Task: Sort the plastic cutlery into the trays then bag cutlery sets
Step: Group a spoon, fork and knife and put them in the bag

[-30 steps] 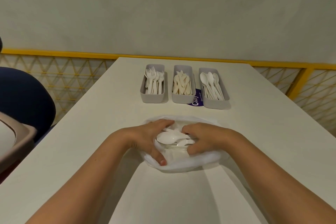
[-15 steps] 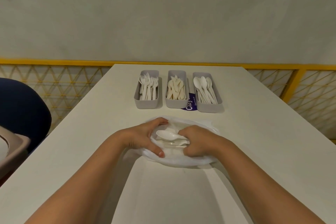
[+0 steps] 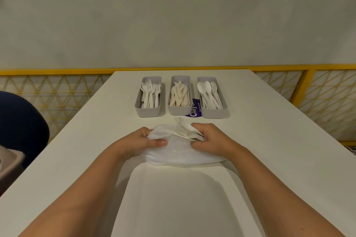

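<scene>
A translucent white plastic bag (image 3: pixel 181 152) lies on the white table (image 3: pixel 269 140) in front of me. My left hand (image 3: pixel 140 143) pinches the bag's left edge between thumb and fingers. My right hand (image 3: pixel 212 140) grips a bundle of white cutlery (image 3: pixel 185 130) whose ends stick out of the bag mouth toward the trays. Three grey trays stand in a row further back: the forks tray (image 3: pixel 148 111) on the left, the knives tray (image 3: pixel 179 110) in the middle, the spoons tray (image 3: pixel 214 113) on the right.
A purple round sticker (image 3: pixel 195 108) shows between the knives and spoons trays. A yellow railing (image 3: pixel 57 72) with mesh runs behind the table. A dark blue chair back (image 3: pixel 19 125) stands at the left beside a beige bin edge (image 3: pixel 9 161).
The bag mouth, held open around the cutlery before, is now gathered. My right hand has lifted the bundle so its ends point out toward the trays. The camera has tilted up.
</scene>
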